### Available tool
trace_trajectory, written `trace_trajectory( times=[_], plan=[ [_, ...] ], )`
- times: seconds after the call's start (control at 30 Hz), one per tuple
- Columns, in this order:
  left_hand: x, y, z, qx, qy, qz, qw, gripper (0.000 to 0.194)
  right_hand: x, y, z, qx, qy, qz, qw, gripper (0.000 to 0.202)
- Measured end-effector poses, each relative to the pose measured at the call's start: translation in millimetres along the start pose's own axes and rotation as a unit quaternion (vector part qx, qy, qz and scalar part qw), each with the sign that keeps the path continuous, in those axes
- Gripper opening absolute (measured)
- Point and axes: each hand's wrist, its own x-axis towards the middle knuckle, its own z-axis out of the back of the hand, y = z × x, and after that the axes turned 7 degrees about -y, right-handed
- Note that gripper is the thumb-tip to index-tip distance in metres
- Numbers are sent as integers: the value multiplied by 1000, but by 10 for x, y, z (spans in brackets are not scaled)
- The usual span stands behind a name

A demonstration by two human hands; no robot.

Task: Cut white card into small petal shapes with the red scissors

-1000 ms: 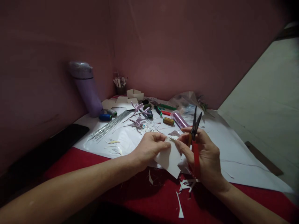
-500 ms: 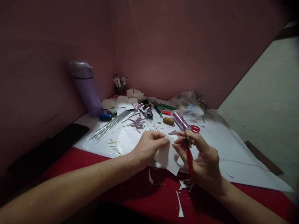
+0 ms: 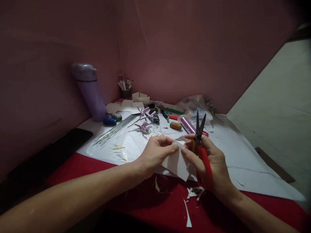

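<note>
A white piece of card [image 3: 175, 164] is pinched at its top edge between the thumb and fingers of my left hand [image 3: 154, 155]. My right hand [image 3: 215, 161] has red-handled scissors [image 3: 206, 158] tucked in its grip, their dark blades pointing up and slightly apart. The thumb and fingertips of that hand also meet the card's top edge, close to my left thumb. Something small and yellow shows behind the right fingers; I cannot make out what it is. Part of the card is hidden by my fingers.
Paper offcuts [image 3: 187, 213] lie on the red cloth [image 3: 145, 200]. On the white sheet [image 3: 252, 168] are silver wires [image 3: 116, 129], purple wire flowers [image 3: 144, 126], a gold thread spool [image 3: 175, 125], a purple spool [image 3: 187, 123] and a blue spool [image 3: 109, 121]. A purple bottle [image 3: 91, 94] stands back left.
The scissors have swung so that their blades now point up in clear view. My right fingertips have closed in on the card's top edge, and the card has tilted slightly.
</note>
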Motion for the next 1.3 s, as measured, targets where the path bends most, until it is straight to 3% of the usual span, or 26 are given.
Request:
trace_trajectory(
  times=[0.17, 0.5, 1.0, 1.3],
  plan=[
    [-18, -26, -2, -5, 22, 16, 1000, 18, 30, 26, 10, 42, 10, -49, 998, 32],
    [-38, -67, -31, 13, -7, 33, 999, 18, 41, 25, 13, 72, 12, -64, 995, 30],
    [11, -15, 9, 6, -21, 18, 1000, 23, 54, 14, 3, 78, -23, -57, 995, 22],
    [12, 12, 12, 8, -30, 2, 1000, 23, 9, -19, 3, 78, 8, -32, 996, 31]
  ],
)
